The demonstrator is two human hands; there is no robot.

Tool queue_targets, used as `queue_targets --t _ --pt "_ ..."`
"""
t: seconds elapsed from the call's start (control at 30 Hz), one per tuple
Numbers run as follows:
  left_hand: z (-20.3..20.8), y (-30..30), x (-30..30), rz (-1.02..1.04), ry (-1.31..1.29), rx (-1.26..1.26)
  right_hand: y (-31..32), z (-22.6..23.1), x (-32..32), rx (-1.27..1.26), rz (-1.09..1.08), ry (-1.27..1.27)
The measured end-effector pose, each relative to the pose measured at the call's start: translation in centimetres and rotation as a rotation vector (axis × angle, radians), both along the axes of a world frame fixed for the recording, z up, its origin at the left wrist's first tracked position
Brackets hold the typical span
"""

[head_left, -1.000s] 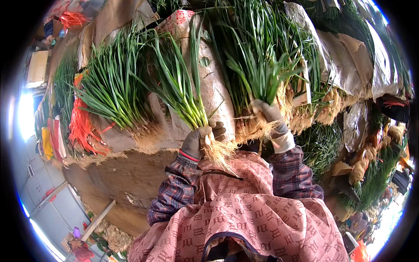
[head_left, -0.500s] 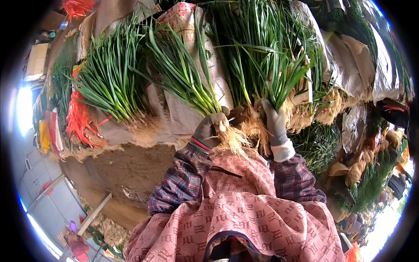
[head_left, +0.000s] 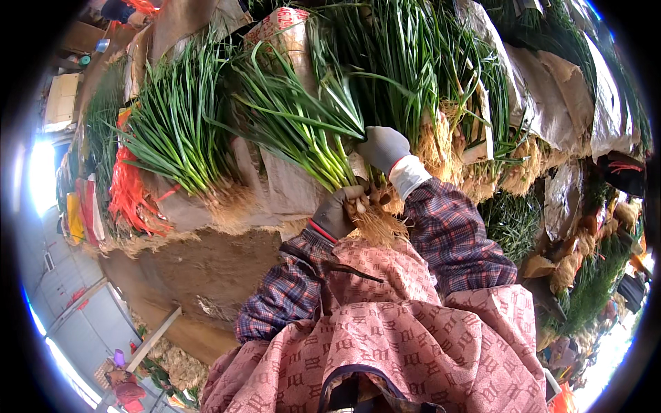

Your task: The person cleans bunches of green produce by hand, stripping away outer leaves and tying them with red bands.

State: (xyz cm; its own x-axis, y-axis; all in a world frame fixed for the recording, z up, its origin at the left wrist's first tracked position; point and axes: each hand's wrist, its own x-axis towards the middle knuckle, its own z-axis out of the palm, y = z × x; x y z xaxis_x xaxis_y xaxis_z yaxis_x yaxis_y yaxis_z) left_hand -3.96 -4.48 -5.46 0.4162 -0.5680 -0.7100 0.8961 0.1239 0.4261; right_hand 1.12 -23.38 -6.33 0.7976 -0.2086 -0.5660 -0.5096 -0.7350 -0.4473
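Note:
In front of my chest I hold a bunch of green garlic, with long flat leaves, pale stems, small white bulbs and tan hanging roots. My left hand, in a grey glove, is closed around the stems just above the roots. Across the right side of the same bunch reaches my right hand, gloved in grey with a white cuff. Its fingers curl in against the stems and leaves, with the tips partly hidden. Behind it, a thick heap of green garlic lies with its roots toward me.
To the left another green garlic bunch lies on the sack-covered bench beside orange-red plastic strips. A brown board fronts the bench. More greens sit low at the right. At the upper left edge, part of another person's arm shows.
My right hand has swung left and up, bringing its stems from the heap against the bunch in my left hand. The left hand has barely moved. Another person's arm has appeared at upper left.

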Motion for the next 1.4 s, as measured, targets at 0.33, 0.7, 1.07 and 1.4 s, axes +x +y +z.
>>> queue_targets --t 0.33,0.7,1.07,1.4 --pt "0.2 4.0 2.2 0.127 0.222 -0.215 0.3 -2.2 -1.7 1.170 -0.742 -0.060" --pt "0.1 9.1 2.1 0.104 0.312 -0.966 -5.0 -0.6 -4.4 1.567 -0.796 -0.318" --pt "8.6 13.3 7.2 -0.037 -0.081 -1.084 3.6 6.2 2.6 1.666 -0.462 -0.091" --pt "7.3 13.8 6.6 -0.076 -0.019 -1.050 9.6 10.6 7.1 1.463 -0.328 -0.254"
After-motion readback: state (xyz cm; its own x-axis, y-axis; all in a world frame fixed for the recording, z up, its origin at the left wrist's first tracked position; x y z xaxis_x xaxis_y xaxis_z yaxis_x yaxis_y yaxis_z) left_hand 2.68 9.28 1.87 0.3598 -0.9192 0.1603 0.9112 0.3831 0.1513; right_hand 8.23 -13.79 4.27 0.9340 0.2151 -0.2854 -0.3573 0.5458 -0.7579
